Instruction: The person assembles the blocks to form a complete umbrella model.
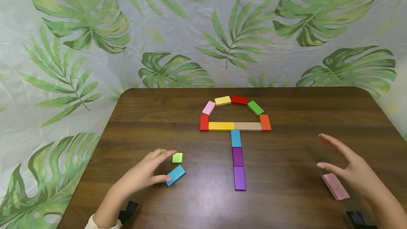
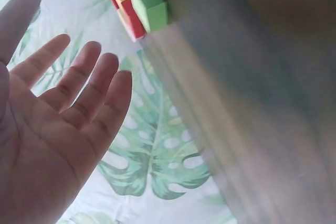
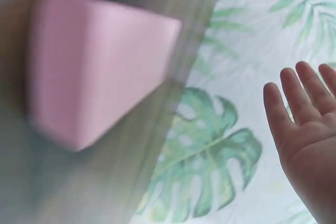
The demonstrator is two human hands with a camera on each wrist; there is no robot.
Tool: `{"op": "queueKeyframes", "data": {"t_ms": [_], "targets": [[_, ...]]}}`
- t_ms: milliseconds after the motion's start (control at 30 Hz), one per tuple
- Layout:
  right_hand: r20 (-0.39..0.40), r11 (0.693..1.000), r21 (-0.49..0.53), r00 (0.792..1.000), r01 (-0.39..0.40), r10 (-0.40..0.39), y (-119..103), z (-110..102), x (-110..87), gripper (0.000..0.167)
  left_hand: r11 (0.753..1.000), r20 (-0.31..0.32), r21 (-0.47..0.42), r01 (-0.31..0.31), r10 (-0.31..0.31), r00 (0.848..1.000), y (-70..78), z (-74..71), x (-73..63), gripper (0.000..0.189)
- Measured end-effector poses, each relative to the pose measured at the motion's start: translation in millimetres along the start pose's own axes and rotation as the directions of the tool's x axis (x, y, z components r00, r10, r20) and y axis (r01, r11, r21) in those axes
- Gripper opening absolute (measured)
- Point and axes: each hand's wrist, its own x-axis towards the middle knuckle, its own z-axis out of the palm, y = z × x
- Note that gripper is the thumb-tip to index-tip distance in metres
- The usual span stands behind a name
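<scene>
My left hand hovers over the left part of the table with its fingers spread and nothing in its grasp. By its fingertips are a small lime-green block and a blue block; the thumb overlaps the blue block's near end. In the left wrist view, the palm faces the camera with fingers extended. On the right, my right hand is held with thumb and fingers apart, holding nothing. A dusty-pink block lies just beside it, large in the right wrist view.
Coloured blocks lie mid-table: a yellow block and tan block form a bar, with an arch including a dark red block behind. A stem ending in a purple block runs toward me. Leaf-print cloth hangs behind the table.
</scene>
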Motion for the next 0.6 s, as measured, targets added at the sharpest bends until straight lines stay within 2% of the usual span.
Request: {"op": "queueKeyframes", "data": {"t_ms": [167, 333, 467, 600], "targets": [[-0.016, 1.0, 0.001, 1.0, -0.027, 0.027, 12.3, 1.6, -17.2, 0.083, 0.998, 0.055, -0.042, 0.05, -0.048, 0.997, -1.1, 10.1, -3.7, 0.072], [-0.014, 1.0, -0.016, 1.0, -0.018, 0.018, 23.7, 4.0, -31.8, 0.08, 0.994, 0.107, -0.092, 0.064, -0.054, 0.993, -0.7, 18.3, -4.9, 0.07], [-0.012, 1.0, -0.025, 1.0, 0.011, -0.011, 30.0, 5.3, -40.3, 0.078, 0.992, 0.136, -0.099, 0.075, -0.061, 0.989, -1.0, 24.0, -5.3, 0.072], [-0.021, 0.999, -0.038, 1.0, -0.018, 0.017, 32.9, 5.2, -47.0, 0.077, 0.991, 0.156, -0.101, 0.083, -0.067, 0.986, -0.7, 28.4, -4.9, 0.072]]}}
